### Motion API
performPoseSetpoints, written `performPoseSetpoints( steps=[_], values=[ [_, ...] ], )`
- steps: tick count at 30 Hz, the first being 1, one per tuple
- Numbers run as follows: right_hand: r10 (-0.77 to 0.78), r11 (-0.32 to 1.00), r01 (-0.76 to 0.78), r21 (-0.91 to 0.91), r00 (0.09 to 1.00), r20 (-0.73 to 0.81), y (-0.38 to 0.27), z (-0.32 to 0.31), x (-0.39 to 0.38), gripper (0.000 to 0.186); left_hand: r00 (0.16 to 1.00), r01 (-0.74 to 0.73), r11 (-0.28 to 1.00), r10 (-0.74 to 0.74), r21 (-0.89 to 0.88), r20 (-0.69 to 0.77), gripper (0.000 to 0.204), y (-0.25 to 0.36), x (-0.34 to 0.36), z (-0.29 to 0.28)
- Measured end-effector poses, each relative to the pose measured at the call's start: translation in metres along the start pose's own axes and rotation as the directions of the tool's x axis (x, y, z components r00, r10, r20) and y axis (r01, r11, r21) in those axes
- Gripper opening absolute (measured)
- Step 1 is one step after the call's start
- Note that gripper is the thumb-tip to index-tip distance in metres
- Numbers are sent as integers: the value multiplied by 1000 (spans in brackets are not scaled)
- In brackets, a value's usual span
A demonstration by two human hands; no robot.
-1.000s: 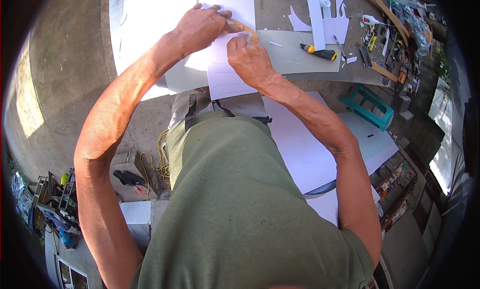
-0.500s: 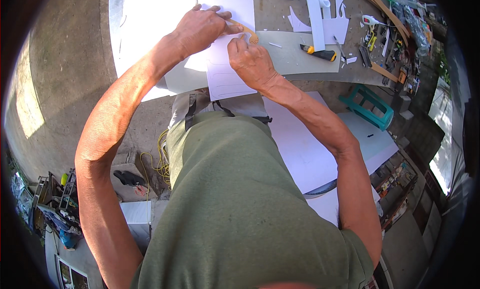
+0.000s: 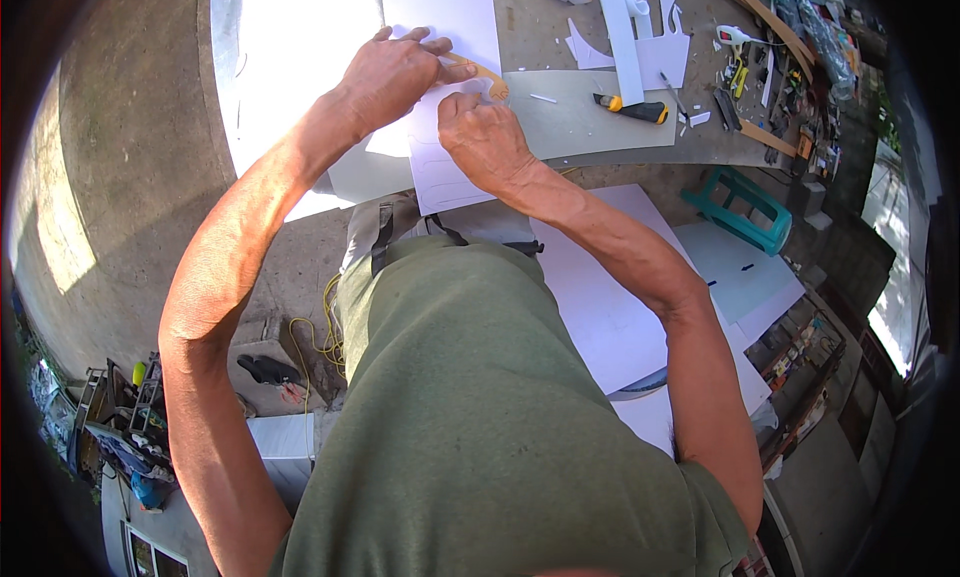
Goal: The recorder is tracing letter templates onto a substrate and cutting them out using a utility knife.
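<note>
My left hand (image 3: 392,81) lies with fingers spread on a white sheet (image 3: 446,182), thumb stretched over a curved tan template (image 3: 482,75). Just to the near side of that template, my right hand (image 3: 486,139) is closed, knuckles up, low over the sheet. Whatever its fingers pinch is hidden beneath the hand. Faint drawn curves show on the sheet's near part. A pale grey board (image 3: 590,127) lies under the sheet, and a yellow-and-black utility knife (image 3: 632,107) rests on it, right of my hands.
White cut-offs (image 3: 662,59) and strips lie at the far right of the table, near a white glue gun (image 3: 735,37), yellow-handled scissors (image 3: 739,77) and wooden strips (image 3: 770,17). Below the table edge stand a green stool (image 3: 740,212) and large white sheets (image 3: 600,287).
My right hand has shifted slightly left and toward me, away from the template's right end. My left hand still presses on the template. The whole view has shifted slightly.
</note>
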State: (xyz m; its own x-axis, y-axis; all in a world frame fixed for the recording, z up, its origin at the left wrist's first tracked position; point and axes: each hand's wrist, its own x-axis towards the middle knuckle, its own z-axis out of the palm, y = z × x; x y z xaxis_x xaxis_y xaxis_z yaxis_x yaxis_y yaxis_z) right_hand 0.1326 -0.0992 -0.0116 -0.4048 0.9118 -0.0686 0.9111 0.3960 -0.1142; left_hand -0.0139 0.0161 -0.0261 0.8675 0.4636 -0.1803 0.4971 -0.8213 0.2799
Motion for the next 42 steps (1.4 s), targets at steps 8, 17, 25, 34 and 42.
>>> performPoseSetpoints(
  steps=[8, 17, 25, 34, 42],
  values=[
    [61, 995, -59, 79, 998, -13, -19, -30, -27, 24, 1000, 0, 1000, 0, -26, 21, 53, 0, -2, -7],
    [111, 988, -94, 121, 984, -137, 1, -8, -42, 27, 999, 7, 1000, -8, -24, -32, 55, 0, -2, 3],
    [149, 986, -139, 94, 982, -115, 5, 6, -37, 24, 1000, 7, 1000, -7, -21, -2, 51, 2, -1, -2],
    [127, 990, -118, 78, 984, -123, -1, 8, -43, 24, 1000, 5, 1000, -4, -15, 27, 54, 1, -1, -4],
    [152, 983, -131, 128, 974, -168, 13, 6, -60, 28, 998, -13, 999, 15, 32, -58, 59, 2, -3, 1]
  ],
)
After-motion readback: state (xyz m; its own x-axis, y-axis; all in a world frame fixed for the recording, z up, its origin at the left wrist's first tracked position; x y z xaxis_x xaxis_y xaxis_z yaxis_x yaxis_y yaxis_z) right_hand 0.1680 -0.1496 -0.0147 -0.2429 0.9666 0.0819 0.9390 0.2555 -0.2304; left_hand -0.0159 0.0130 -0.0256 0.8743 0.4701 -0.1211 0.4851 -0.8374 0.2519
